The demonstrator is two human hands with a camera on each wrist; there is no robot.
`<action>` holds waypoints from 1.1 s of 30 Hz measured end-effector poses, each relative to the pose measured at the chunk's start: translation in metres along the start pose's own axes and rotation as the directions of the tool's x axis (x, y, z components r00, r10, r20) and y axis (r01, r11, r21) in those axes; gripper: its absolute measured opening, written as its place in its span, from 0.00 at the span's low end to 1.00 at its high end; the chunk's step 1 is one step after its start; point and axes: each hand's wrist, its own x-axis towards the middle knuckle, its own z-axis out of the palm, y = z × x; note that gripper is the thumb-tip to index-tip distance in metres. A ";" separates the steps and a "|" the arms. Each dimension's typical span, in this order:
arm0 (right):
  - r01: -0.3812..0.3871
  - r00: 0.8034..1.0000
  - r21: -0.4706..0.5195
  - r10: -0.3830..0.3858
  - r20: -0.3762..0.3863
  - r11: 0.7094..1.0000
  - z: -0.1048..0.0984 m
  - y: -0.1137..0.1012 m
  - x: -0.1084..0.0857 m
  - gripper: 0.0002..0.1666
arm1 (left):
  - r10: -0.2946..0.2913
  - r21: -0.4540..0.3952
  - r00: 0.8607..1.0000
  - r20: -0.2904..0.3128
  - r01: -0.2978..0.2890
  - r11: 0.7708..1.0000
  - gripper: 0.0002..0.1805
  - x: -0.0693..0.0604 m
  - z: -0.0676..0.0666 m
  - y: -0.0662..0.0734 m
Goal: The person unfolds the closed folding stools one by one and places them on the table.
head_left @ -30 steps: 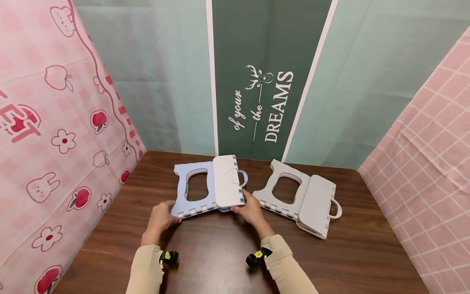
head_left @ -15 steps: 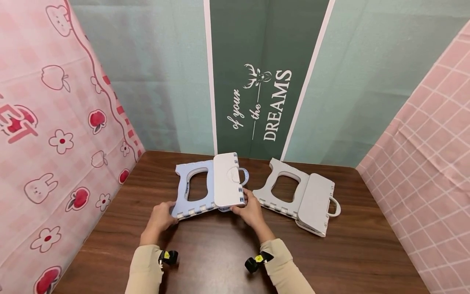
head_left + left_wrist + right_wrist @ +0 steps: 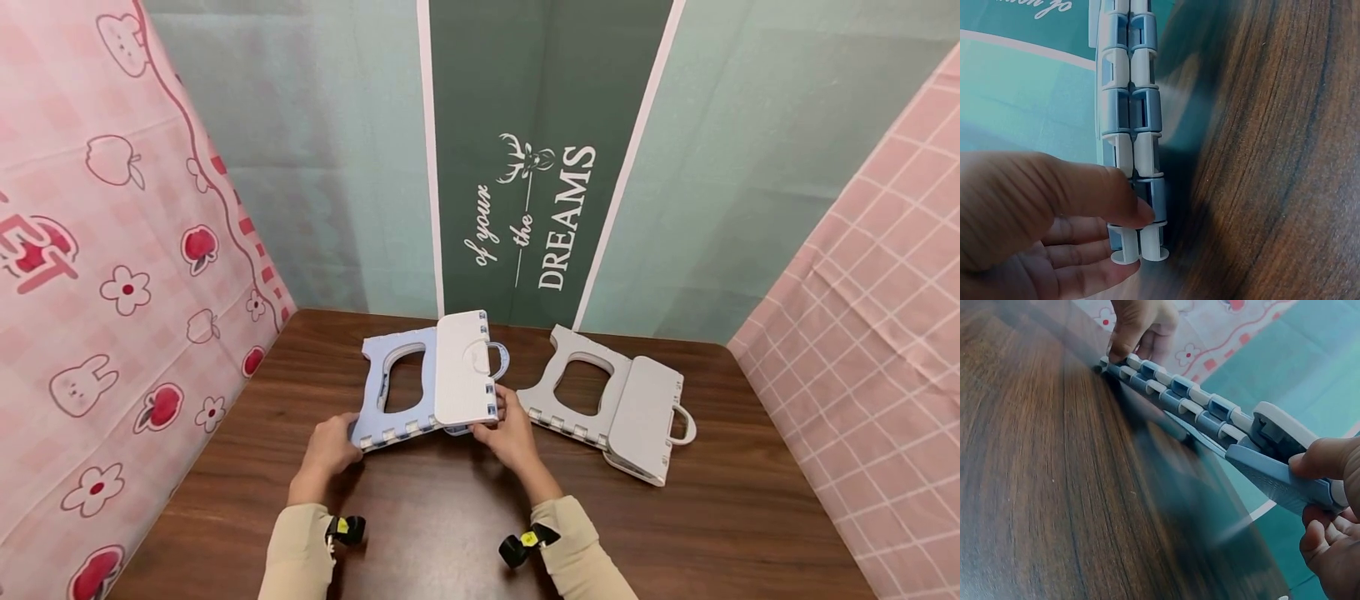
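A folded blue and white stool [image 3: 462, 375] lies at a slant near the back of the wooden table, its loop handle at the right. My left hand [image 3: 327, 452] grips its lower left corner; in the left wrist view the thumb of that hand [image 3: 1041, 219] presses the blue and white hinge edge [image 3: 1132, 112]. At the lower right corner my right hand [image 3: 512, 433] pinches the white panel end. From the right wrist view, the right hand [image 3: 1335, 512] has its thumb on the blue panel [image 3: 1279, 478] and fingers beneath, and the hinge edge appears raised off the table.
A second folded stool, grey-white [image 3: 648, 417], lies on the table [image 3: 450, 533] to the right, close to my right hand. Green cloth [image 3: 337, 167] hangs behind the table, with pink patterned cloths at left [image 3: 165, 350] and right [image 3: 892, 333].
The blue and white stool has shifted very slightly between my hands, its left end a little to the right. Both hands keep their grip, and the grey-white stool stays put.
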 end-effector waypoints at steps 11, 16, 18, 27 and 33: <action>0.063 0.998 0.129 -0.059 -0.035 0.990 0.003 0.005 0.004 0.44 | -0.017 -0.034 1.000 -0.012 0.017 0.999 0.33 0.002 0.005 -0.001; 0.066 0.997 0.165 -0.060 -0.041 0.984 0.001 -0.011 -0.001 0.42 | -0.019 -0.050 1.000 -0.010 0.019 0.999 0.33 0.002 0.006 0.001; 0.075 0.997 0.175 -0.069 -0.043 0.982 -0.001 -0.021 -0.005 0.41 | -0.015 -0.054 1.000 -0.011 0.014 0.998 0.32 0.001 0.006 0.002; 0.147 0.988 0.171 -0.137 -0.068 0.974 -0.004 -0.047 -0.013 0.39 | -0.001 -0.094 1.000 -0.006 0.001 0.996 0.32 -0.002 0.007 0.006; 0.183 0.982 0.166 -0.174 -0.070 0.969 -0.005 -0.052 -0.015 0.39 | -0.008 -0.120 1.000 -0.009 0.007 0.993 0.33 -0.002 0.009 0.008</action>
